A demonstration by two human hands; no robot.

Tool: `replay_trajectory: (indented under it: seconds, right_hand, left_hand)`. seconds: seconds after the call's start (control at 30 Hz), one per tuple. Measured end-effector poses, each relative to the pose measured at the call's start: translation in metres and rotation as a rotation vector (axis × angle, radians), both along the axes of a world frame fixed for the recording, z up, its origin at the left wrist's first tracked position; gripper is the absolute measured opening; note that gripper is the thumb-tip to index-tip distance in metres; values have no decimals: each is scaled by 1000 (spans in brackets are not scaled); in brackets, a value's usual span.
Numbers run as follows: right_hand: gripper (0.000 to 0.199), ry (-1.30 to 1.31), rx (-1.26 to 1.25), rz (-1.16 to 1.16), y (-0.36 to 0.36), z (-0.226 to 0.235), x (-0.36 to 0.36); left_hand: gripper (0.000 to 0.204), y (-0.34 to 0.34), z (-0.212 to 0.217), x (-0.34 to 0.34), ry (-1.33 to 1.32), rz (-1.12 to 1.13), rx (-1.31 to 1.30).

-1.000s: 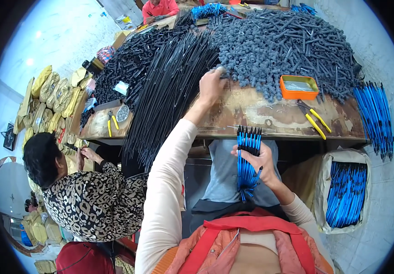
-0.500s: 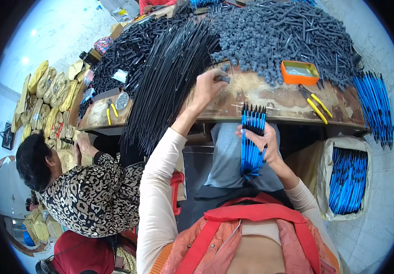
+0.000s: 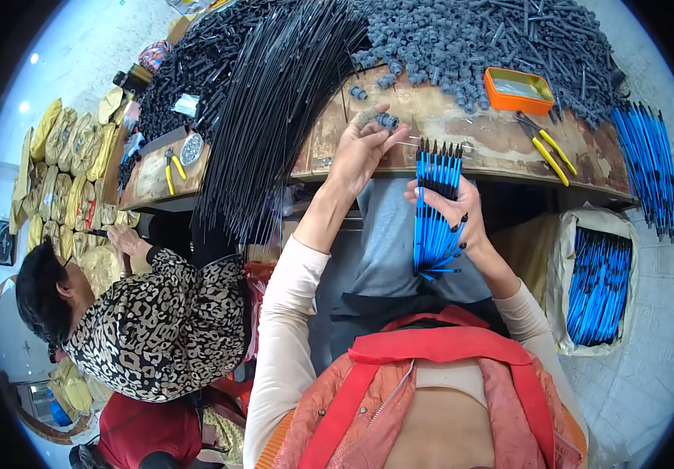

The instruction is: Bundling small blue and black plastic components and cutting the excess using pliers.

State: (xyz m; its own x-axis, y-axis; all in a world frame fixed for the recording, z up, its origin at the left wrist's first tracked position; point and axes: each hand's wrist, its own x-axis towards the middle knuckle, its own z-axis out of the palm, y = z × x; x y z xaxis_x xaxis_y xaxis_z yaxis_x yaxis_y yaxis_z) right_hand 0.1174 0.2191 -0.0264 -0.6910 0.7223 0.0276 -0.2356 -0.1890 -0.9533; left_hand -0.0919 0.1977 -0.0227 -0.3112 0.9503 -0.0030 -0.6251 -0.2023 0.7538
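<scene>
My left hand (image 3: pixel 362 153) is raised over the front edge of the wooden table (image 3: pixel 423 147). Its fingers are curled round a few small grey plastic fittings (image 3: pixel 386 120). Just to the right, my right hand (image 3: pixel 458 213) grips a fan of thin blue rods (image 3: pixel 432 234) with black tips, held upright above my lap. The thumb lies across the front of the bundle, and the tips stand a little above the table edge. A few rods splay out at the lower end.
Heaps of grey fittings (image 3: pixel 423 39) and black rods (image 3: pixel 274 117) cover the table. An orange box (image 3: pixel 519 91) and yellow-handled pliers (image 3: pixel 549 152) lie at right. Beside my right leg stands a sack (image 3: pixel 559 297) of blue rods. A co-worker (image 3: pixel 157 328) sits at left.
My left hand has come nearer and turned, so the grey fittings show more plainly. The rods in my right hand fan out more at the bottom. The whole view has shifted slightly.
</scene>
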Motion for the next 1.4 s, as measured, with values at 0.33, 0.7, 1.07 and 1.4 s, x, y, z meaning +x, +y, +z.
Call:
replay_trajectory:
  seconds: [0.33,0.7,1.07,1.4]
  right_hand:
    - [30,8,-40,53,3,0,-2]
    - [34,16,-86,60,3,1,-7]
    - [38,-27,-73,47,6,2,-9]
    - [46,-39,-84,46,4,5,-10]
  left_hand:
    - [38,-17,20,21,86,0,35]
    - [39,-18,10,14,-38,-86,82]
    - [41,-17,9,14,-12,-86,73]
    - [34,-15,8,14,-13,-98,41]
